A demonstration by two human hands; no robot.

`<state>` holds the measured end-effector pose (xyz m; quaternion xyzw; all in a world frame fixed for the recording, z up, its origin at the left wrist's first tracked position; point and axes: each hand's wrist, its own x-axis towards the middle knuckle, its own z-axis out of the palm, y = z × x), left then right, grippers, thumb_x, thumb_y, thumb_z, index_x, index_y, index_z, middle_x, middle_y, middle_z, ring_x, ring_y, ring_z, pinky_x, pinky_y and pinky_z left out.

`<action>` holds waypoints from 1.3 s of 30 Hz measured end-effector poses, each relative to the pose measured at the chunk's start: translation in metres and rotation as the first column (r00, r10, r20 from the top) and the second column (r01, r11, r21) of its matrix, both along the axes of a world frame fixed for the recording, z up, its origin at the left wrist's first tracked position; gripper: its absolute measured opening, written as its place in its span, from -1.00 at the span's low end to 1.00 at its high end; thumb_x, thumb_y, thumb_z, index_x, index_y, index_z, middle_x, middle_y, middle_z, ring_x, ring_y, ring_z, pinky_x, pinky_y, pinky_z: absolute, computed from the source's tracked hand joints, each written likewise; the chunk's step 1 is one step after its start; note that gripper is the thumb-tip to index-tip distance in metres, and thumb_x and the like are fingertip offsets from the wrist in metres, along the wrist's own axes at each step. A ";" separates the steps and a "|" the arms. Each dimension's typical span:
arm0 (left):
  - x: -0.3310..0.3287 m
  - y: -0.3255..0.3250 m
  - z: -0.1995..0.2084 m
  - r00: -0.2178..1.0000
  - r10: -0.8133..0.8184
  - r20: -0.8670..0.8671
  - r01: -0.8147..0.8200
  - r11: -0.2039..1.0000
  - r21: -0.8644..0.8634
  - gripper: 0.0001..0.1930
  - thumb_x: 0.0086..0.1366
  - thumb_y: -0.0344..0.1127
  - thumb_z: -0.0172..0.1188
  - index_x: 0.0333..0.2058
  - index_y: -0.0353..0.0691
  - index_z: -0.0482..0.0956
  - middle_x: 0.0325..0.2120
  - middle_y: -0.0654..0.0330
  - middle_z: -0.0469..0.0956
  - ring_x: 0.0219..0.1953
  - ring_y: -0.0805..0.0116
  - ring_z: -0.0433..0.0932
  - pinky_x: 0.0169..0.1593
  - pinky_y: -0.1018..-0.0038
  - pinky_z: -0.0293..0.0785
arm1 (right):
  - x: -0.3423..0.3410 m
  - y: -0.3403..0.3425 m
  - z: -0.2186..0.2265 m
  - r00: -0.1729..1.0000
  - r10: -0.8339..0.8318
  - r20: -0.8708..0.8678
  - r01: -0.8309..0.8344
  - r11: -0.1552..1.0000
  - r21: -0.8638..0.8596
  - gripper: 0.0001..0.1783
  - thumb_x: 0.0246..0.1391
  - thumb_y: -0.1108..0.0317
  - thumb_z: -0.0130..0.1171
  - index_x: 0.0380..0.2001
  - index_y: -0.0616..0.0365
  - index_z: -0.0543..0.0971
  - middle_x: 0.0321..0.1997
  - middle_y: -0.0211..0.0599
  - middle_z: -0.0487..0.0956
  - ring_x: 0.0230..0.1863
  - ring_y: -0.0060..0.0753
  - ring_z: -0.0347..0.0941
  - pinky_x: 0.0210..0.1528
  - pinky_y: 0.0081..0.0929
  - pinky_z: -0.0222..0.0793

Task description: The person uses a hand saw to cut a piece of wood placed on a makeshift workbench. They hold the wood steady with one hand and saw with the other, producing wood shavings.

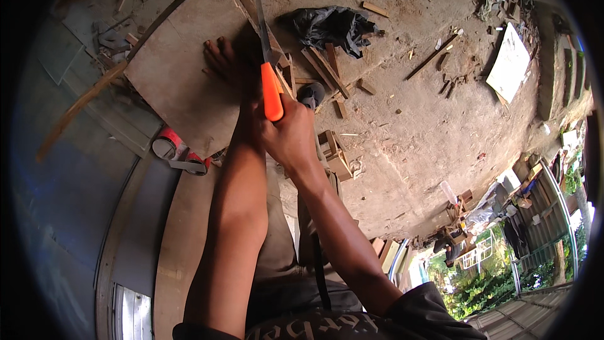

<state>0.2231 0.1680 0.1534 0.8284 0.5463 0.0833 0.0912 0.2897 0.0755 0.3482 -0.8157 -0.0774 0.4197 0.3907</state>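
Observation:
My right hand [290, 135] is wrapped round the orange handle [271, 92] of a handsaw, whose narrow blade [260, 22] points away from me. The blade lies along the right edge of a flat pale board [176, 69]; whether its teeth are in the wood I cannot tell. On top of the board rests my left hand [226, 63], its fingers spread and holding nothing. Part of that hand is in dark shadow, and my right hand sits close beside the left wrist.
A crumpled black plastic bag [333, 25] and several wood offcuts [324, 69] lie on the dirt floor past the board. My shoe [311, 95] shows beside the board. Red cans [168, 145] stand by its near edge. A white sheet [508, 63] lies far right.

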 end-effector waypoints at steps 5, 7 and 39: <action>0.004 -0.005 0.015 1.000 -0.008 0.003 0.008 1.000 0.014 -0.17 0.14 0.23 0.13 0.26 -0.16 0.18 0.35 -0.11 0.04 0.43 -0.07 -0.07 0.34 -0.27 -0.23 | -0.054 -0.104 0.085 0.996 0.008 -0.088 -0.002 0.998 0.070 -0.92 -0.05 0.47 0.21 -0.51 0.23 0.52 -0.66 -0.13 0.48 -0.61 -0.08 0.52 -0.51 -0.36 0.41; 0.008 -0.006 0.017 1.000 0.000 0.021 0.000 1.000 -0.002 -0.18 0.16 0.24 0.09 0.26 -0.17 0.18 0.35 -0.12 0.04 0.43 -0.08 -0.08 0.34 -0.27 -0.23 | -0.070 -0.136 0.119 0.994 0.028 -0.110 -0.023 0.999 0.047 -0.93 -0.08 0.48 0.22 -0.52 0.23 0.53 -0.66 -0.16 0.48 -0.63 -0.13 0.53 -0.51 -0.38 0.42; -0.001 -0.002 0.003 0.989 0.026 -0.148 -0.009 0.993 0.114 -0.09 0.05 0.24 0.24 0.24 -0.24 0.23 0.35 -0.13 0.06 0.43 -0.08 -0.04 0.34 -0.26 -0.21 | -0.108 -0.168 0.037 0.972 0.101 0.213 -0.096 0.995 -0.035 -0.90 0.02 0.42 0.22 -0.47 0.21 0.53 -0.65 -0.12 0.49 -0.66 -0.06 0.49 -0.58 -0.33 0.36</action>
